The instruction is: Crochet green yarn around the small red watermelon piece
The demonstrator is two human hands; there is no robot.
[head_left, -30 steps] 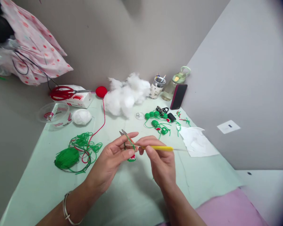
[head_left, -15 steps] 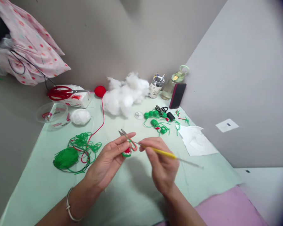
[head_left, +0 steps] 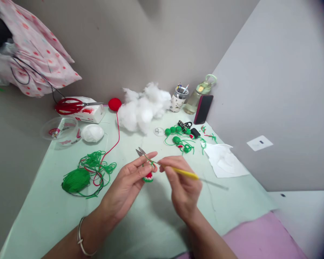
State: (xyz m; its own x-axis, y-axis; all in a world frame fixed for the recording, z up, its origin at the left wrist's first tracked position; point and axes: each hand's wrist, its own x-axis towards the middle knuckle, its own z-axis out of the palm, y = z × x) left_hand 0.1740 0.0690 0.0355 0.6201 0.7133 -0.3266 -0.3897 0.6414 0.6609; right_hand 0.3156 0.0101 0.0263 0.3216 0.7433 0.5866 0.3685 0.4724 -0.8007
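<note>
Between its thumb and fingers, my left hand (head_left: 126, 181) pinches a small crocheted piece (head_left: 148, 177) in red, white and green, like a watermelon slice. My right hand (head_left: 183, 187) grips a crochet hook (head_left: 185, 173) with a yellow handle. The hook's thin front end reaches to a green strand at the top of the piece, where fingers hide the detail. Behind my left fingertips are small scissors (head_left: 140, 152) with orange-pink handles, partly covered; they appear to lie on the table.
Green yarn (head_left: 75, 181) lies left, with a white ball (head_left: 92, 133) and red ball (head_left: 115, 104) behind it. White stuffing (head_left: 144, 109) is piled at the back. Right of it are green crocheted balls (head_left: 176, 140), a phone (head_left: 203, 109), a bottle (head_left: 196, 99) and white paper (head_left: 225, 160).
My left hand and the crocheted piece have shifted slightly right. My right hand and the hook have moved a little left, bringing both hands closer. The scissors look still.
</note>
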